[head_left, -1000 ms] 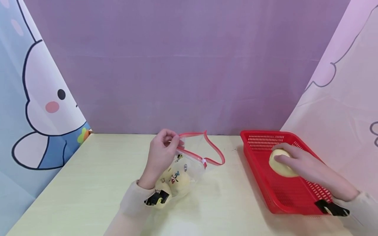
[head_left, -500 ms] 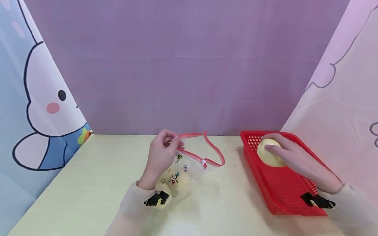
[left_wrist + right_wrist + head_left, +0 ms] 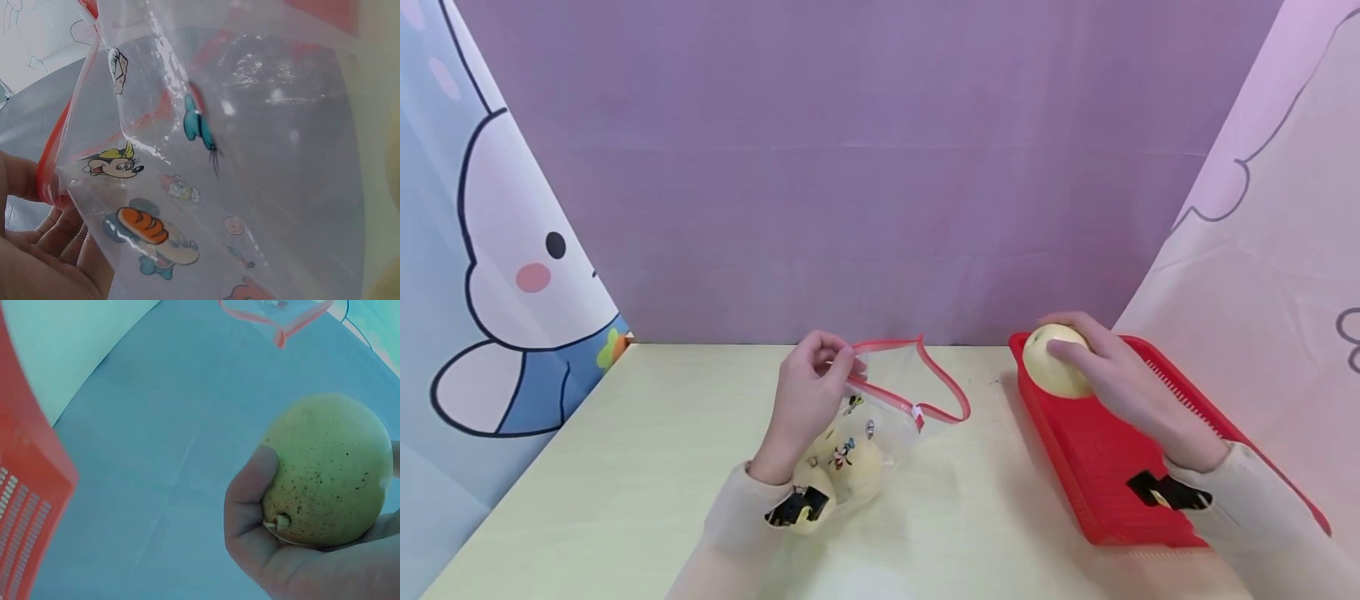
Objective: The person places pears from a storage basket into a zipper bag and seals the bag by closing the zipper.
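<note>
My left hand (image 3: 811, 400) pinches the red zip edge of a clear plastic zipper bag (image 3: 891, 425) printed with cartoon figures. The bag's mouth gapes toward the right, and its red slider hangs at the front. Inside the bag rest pale yellow pears (image 3: 859, 467), partly behind my left wrist. My right hand (image 3: 1108, 379) grips another pale yellow pear (image 3: 1051, 362) over the far left rim of the red basket (image 3: 1060, 467). In the right wrist view, brown specks and a short stem show on this pear (image 3: 328, 469), with my thumb across its side.
The basket with slotted walls stands on the right of the pale table (image 3: 647, 467). A purple cloth (image 3: 880, 167) rises behind the table's back edge. Cartoon-printed curtains hang at the left (image 3: 512, 250) and right (image 3: 1262, 275).
My right hand has raised the pear from inside the basket and carried it left and away from me, up to the basket's far left corner. My left hand and the bag stay in place.
</note>
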Tool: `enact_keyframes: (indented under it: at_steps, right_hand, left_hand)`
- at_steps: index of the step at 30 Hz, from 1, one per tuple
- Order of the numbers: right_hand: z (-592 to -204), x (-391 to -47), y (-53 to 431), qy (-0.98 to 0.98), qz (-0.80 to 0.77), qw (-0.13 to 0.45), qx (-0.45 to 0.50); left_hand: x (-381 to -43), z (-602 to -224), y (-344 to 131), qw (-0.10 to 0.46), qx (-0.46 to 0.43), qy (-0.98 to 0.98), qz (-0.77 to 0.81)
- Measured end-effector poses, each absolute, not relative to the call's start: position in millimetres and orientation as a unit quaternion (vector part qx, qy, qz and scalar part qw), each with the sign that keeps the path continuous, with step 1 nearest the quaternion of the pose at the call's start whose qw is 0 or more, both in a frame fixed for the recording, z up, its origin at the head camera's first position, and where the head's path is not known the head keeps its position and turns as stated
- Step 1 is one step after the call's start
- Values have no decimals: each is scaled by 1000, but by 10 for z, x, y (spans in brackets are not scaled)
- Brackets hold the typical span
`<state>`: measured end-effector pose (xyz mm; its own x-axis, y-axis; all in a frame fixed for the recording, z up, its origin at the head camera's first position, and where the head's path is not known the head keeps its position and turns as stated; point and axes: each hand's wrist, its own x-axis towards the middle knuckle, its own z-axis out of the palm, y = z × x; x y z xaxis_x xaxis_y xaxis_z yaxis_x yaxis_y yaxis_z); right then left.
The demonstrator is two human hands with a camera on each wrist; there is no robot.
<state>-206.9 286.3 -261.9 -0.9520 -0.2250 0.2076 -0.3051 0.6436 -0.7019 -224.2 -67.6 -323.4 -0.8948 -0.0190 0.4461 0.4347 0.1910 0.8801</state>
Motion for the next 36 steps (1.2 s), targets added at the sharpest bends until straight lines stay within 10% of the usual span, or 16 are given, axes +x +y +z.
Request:
enact_keyframes:
  at_steps: [36]
  right_hand:
    - [-2646, -2317, 2081, -842, 490, 73, 211]
  left_hand:
    - [-2251, -3240, -683, 178, -139, -747, -625]
